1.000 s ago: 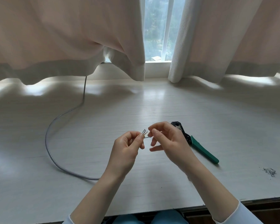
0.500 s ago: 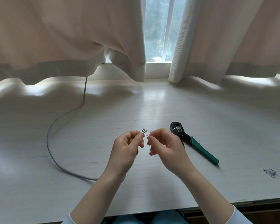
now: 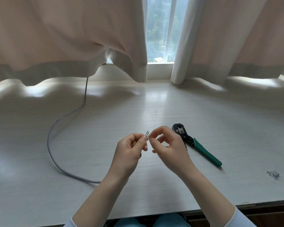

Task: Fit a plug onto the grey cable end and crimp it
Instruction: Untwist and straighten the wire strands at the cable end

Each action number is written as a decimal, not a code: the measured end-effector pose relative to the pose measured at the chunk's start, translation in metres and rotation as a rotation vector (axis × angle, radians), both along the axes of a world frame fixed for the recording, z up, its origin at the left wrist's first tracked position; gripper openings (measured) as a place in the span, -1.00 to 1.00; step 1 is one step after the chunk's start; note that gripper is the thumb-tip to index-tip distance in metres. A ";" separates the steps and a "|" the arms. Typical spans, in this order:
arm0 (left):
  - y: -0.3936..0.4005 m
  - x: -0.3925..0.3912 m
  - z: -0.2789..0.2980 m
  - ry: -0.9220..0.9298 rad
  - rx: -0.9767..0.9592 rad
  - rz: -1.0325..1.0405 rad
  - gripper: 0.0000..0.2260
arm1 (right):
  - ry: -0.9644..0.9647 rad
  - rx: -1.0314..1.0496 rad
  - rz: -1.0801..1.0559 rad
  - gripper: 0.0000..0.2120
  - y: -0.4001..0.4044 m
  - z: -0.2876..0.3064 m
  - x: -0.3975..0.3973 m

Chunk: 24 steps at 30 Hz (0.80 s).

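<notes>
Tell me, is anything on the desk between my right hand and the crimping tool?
Nothing visible. The crimping tool lies flat on the desk just right of the right hand, with only bare surface between them.

Both forearms reach forward above the table and converge. The left hand is curled, thumb and forefinger pinched together. The right hand meets it fingertip to fingertip, also pinching, other fingers loosely bent.
</notes>
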State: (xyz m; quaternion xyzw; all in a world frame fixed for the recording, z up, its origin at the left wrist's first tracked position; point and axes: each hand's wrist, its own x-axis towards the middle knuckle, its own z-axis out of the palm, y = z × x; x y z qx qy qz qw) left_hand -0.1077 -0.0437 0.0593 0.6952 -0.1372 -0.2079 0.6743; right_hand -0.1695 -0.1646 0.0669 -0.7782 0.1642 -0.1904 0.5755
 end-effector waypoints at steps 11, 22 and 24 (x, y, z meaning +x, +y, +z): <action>-0.001 -0.001 -0.003 -0.040 0.028 0.004 -0.86 | -0.043 -0.126 -0.041 -0.85 0.002 -0.004 -0.003; -0.001 -0.002 -0.003 -0.063 0.024 -0.017 -0.86 | -0.126 -0.267 -0.116 -0.86 0.008 -0.004 0.003; -0.001 -0.002 -0.003 -0.072 0.029 -0.013 -0.85 | -0.110 -0.248 -0.117 -0.88 0.007 -0.006 0.003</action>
